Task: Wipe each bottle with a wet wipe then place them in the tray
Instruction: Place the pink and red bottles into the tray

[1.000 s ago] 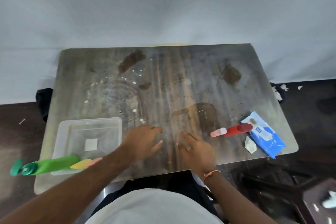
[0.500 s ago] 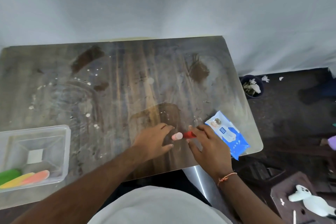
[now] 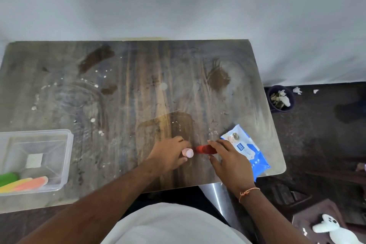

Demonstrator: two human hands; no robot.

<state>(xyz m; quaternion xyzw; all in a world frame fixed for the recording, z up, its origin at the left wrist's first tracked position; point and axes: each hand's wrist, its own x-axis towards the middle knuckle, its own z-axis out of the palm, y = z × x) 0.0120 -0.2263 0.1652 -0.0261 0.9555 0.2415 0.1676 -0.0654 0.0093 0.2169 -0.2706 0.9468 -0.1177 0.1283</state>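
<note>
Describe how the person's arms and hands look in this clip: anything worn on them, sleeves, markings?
Both forearms are bare, with no sleeves in view. The right hand has a thin orange thread bracelet tied round its wrist. The left hand and its wrist carry nothing visible: no ring, watch or glove. A light-coloured shirt covers the torso at the bottom of the frame.

Red bottle (image 3: pixel 205 149) w/ pale pink cap (image 3: pixel 188 152) lay on its side near front edge of table, cap pointing left, body partly hidden. Clear plastic tray (image 3: pixel 65 156) sat at front-left, holding green bottle (image 3: pixel 8 178) & a yellow-to-pink one (image 3: pixel 25 184), both lying flat. Blue wet wipe pack (image 3: pixel 247 149) lay just right of red bottle.
</note>
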